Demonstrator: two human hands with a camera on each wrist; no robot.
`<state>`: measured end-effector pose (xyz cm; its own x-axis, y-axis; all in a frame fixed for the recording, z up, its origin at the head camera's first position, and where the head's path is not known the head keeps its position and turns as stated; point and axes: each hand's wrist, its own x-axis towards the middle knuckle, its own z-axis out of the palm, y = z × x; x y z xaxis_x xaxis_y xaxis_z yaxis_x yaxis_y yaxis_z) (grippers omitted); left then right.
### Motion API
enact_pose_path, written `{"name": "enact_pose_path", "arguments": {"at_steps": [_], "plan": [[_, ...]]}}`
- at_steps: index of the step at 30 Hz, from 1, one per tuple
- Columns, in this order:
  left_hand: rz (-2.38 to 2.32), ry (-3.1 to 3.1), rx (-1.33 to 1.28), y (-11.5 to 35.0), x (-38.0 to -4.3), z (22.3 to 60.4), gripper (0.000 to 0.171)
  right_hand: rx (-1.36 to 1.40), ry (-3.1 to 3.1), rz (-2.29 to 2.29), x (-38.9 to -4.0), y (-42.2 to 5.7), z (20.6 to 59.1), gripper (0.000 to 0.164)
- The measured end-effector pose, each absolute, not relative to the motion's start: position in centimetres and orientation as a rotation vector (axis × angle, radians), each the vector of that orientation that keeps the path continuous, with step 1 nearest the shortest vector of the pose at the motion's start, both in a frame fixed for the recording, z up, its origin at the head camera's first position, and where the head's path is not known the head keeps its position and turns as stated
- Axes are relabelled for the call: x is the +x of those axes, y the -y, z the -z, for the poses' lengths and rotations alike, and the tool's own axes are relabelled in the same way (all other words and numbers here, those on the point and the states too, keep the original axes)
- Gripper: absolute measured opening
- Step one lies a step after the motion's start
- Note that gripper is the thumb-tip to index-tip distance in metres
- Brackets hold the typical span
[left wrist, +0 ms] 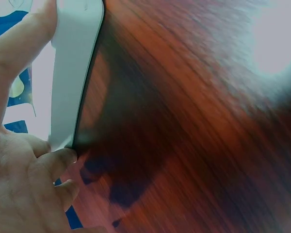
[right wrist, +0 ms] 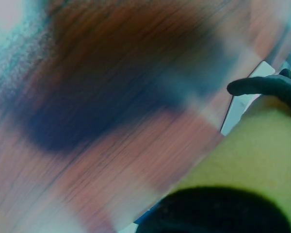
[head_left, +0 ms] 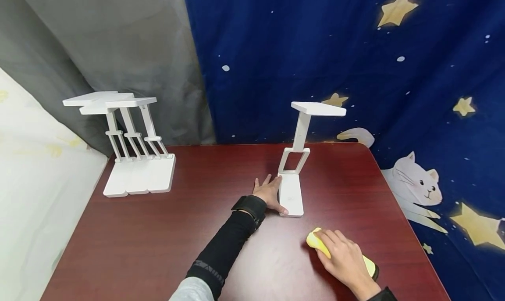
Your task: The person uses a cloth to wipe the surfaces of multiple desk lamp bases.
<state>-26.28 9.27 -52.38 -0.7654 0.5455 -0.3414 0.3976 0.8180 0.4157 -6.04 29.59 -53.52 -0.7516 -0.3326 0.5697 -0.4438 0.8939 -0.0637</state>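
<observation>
A white desk lamp (head_left: pixel 291 198) stands upright on the table, its flat head raised. My left hand (head_left: pixel 269 195) holds its base from the left side. The thumb lies by the front corner and the index finger by the rear part. In the left wrist view, the thumb and index finger touch the edge of the lamp base (left wrist: pixel 70 73). Nearer and to the right, my right hand (head_left: pixel 342 258) grips a long yellow thing (head_left: pixel 321 245) with a dark end, its kind unclear. That yellow thing (right wrist: pixel 262 150) fills the lower right of the right wrist view.
Several white desk lamps (head_left: pixel 138 178) of the same shape stand side by side at the table's left rear. Behind the reddish-brown table (head_left: pixel 177 244) hang a grey curtain (head_left: pixel 138 37) and a blue one (head_left: pixel 276 51) with stars and a cat.
</observation>
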Motion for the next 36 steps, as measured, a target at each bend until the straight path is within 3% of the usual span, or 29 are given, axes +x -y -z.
{"name": "enact_pose_path", "arguments": {"at_steps": [17, 36], "plan": [[-0.553, -2.594, 0.658, -12.2, -27.5, 52.8, 0.122, 0.535, 2.474, -0.228, -5.3, -30.2, 53.0, 0.043], [-0.551, -2.573, 0.688, -14.7, -28.7, 53.7, 0.122, 0.481, 2.47, -0.227, -3.7, -30.7, 52.9, 0.033]]}}
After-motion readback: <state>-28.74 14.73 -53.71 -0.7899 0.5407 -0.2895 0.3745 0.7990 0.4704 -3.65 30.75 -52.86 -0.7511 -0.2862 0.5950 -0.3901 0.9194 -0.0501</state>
